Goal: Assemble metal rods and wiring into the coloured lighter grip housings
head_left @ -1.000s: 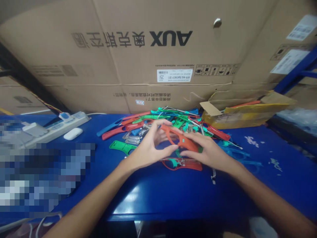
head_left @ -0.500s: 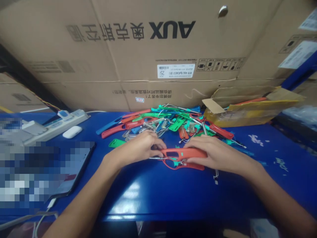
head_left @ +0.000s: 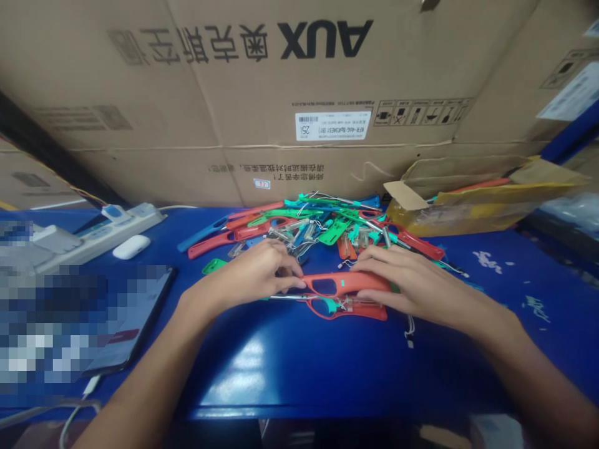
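Between my hands is an orange-red lighter casing half (head_left: 349,284) with an oval finger hole and a small green part in it. My left hand (head_left: 266,271) pinches its narrow left end. My right hand (head_left: 407,280) grips its wide right end between thumb and fingers. Just nearer to me lies a second red lighter half (head_left: 344,315), its inside showing with a green trigger (head_left: 331,305), wires and a clear tank. A thin metal rod (head_left: 290,297) sticks out left from it. A white connector on wires (head_left: 410,337) hangs out at the right.
Behind my hands is a heap of red, green and blue lighter parts (head_left: 334,229). A taped carton (head_left: 468,209) stands at the back right, a large cardboard box (head_left: 262,125) behind. At left are a power strip (head_left: 103,240), a white case (head_left: 131,247) and a tablet (head_left: 140,324).
The upper casing half has shifted slightly away from the lower one, showing more of the tank and rod. Both hands keep hold of it. The view has tilted slightly.
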`<act>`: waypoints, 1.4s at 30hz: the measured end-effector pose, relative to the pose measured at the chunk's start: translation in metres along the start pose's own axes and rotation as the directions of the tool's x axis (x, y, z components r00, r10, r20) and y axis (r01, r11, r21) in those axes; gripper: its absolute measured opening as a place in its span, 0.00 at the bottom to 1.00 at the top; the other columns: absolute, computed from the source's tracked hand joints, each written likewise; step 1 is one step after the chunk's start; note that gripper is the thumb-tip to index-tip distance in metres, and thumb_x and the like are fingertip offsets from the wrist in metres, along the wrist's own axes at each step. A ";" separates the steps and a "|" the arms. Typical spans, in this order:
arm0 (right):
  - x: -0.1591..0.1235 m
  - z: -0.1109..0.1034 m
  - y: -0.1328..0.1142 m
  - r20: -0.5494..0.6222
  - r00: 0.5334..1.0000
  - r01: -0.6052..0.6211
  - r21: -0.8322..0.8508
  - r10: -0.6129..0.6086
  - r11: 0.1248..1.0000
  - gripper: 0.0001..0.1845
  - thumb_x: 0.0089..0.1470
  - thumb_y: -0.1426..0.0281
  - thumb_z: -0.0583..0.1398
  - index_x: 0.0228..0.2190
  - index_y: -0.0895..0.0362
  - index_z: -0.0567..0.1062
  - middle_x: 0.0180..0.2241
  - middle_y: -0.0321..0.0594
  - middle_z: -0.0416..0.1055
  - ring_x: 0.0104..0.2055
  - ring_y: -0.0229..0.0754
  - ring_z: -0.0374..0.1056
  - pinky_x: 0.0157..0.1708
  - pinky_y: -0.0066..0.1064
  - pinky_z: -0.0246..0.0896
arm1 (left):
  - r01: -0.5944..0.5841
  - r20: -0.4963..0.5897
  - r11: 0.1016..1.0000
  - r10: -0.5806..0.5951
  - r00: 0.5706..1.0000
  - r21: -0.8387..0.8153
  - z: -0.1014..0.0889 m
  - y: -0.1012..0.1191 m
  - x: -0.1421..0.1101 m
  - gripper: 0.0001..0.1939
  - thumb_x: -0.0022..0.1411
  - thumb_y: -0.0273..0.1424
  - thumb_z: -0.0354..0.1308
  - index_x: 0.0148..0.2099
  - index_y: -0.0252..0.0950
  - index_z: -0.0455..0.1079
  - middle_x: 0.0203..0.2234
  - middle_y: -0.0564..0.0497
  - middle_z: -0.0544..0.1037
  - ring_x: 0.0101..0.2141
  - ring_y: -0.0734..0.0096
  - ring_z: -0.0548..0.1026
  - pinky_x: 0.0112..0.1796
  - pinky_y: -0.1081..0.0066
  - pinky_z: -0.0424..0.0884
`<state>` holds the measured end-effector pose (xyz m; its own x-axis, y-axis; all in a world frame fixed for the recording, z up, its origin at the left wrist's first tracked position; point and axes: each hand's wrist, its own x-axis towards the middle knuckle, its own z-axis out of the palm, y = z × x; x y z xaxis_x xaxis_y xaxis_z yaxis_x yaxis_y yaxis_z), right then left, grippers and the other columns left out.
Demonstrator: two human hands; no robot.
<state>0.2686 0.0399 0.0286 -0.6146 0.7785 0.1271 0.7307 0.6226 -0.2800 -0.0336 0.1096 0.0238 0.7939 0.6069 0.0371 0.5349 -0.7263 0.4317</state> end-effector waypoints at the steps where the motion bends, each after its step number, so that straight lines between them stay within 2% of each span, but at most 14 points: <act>1: 0.000 -0.001 0.000 0.004 1.000 -0.008 -0.002 0.008 1.000 0.19 0.66 0.53 0.57 0.48 0.51 0.77 0.48 0.45 0.75 0.48 0.51 0.70 0.46 0.42 0.65 | -0.002 0.016 1.000 0.002 1.000 0.010 0.001 0.001 0.000 0.10 0.67 0.39 0.62 0.43 0.40 0.82 0.30 0.49 0.79 0.36 0.65 0.73 0.40 0.66 0.64; 6: -0.002 -0.003 -0.002 0.106 0.993 -0.057 0.056 0.051 0.997 0.17 0.64 0.52 0.60 0.42 0.52 0.77 0.43 0.39 0.75 0.45 0.47 0.70 0.43 0.38 0.62 | -0.025 0.087 0.999 0.023 0.996 0.024 0.007 0.007 -0.001 0.11 0.68 0.41 0.62 0.41 0.41 0.82 0.27 0.50 0.79 0.37 0.63 0.72 0.42 0.64 0.63; 10: -0.002 -0.005 -0.006 0.179 0.983 -0.066 0.124 0.043 0.990 0.13 0.64 0.56 0.61 0.42 0.51 0.76 0.42 0.37 0.74 0.43 0.44 0.69 0.41 0.35 0.60 | -0.040 0.097 0.999 0.040 0.994 -0.001 0.007 0.005 -0.003 0.10 0.68 0.40 0.62 0.43 0.41 0.82 0.30 0.49 0.81 0.36 0.64 0.74 0.41 0.64 0.65; 13: -0.001 -0.001 -0.007 0.196 0.980 -0.072 0.138 0.044 0.988 0.11 0.62 0.59 0.62 0.42 0.52 0.75 0.42 0.38 0.73 0.43 0.45 0.69 0.41 0.35 0.59 | -0.045 0.106 0.998 0.049 0.993 -0.042 0.008 0.003 -0.002 0.08 0.67 0.37 0.64 0.42 0.42 0.83 0.31 0.49 0.84 0.36 0.64 0.76 0.42 0.64 0.66; 21: 0.000 0.005 -0.011 0.256 0.964 -0.104 0.147 0.064 0.984 0.12 0.63 0.58 0.61 0.41 0.53 0.73 0.42 0.38 0.72 0.43 0.46 0.68 0.41 0.36 0.59 | -0.011 0.125 0.999 0.018 0.992 -0.053 0.010 0.007 -0.003 0.06 0.65 0.33 0.65 0.42 0.41 0.83 0.32 0.50 0.85 0.36 0.63 0.78 0.42 0.64 0.68; 35: 0.000 0.004 -0.011 0.291 0.952 -0.148 0.157 0.098 0.976 0.13 0.64 0.57 0.60 0.41 0.53 0.72 0.43 0.39 0.72 0.44 0.47 0.69 0.41 0.36 0.61 | 0.006 0.114 0.999 0.000 0.994 -0.047 0.009 0.010 -0.004 0.08 0.65 0.36 0.64 0.42 0.41 0.83 0.32 0.48 0.83 0.38 0.63 0.76 0.43 0.63 0.67; 42: 0.000 0.005 -0.011 0.265 0.963 -0.103 0.188 0.051 0.977 0.14 0.65 0.56 0.58 0.43 0.53 0.73 0.44 0.40 0.72 0.44 0.47 0.69 0.42 0.37 0.62 | -0.019 0.131 0.994 0.033 0.991 -0.108 0.010 0.007 -0.004 0.09 0.67 0.34 0.62 0.43 0.40 0.83 0.32 0.47 0.85 0.36 0.64 0.79 0.42 0.63 0.69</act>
<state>0.2594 0.0325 0.0266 -0.6335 0.7603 -0.1435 0.7213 0.5132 -0.4651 -0.0303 0.0992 0.0176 0.8424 0.5347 -0.0672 0.4853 -0.6984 0.5261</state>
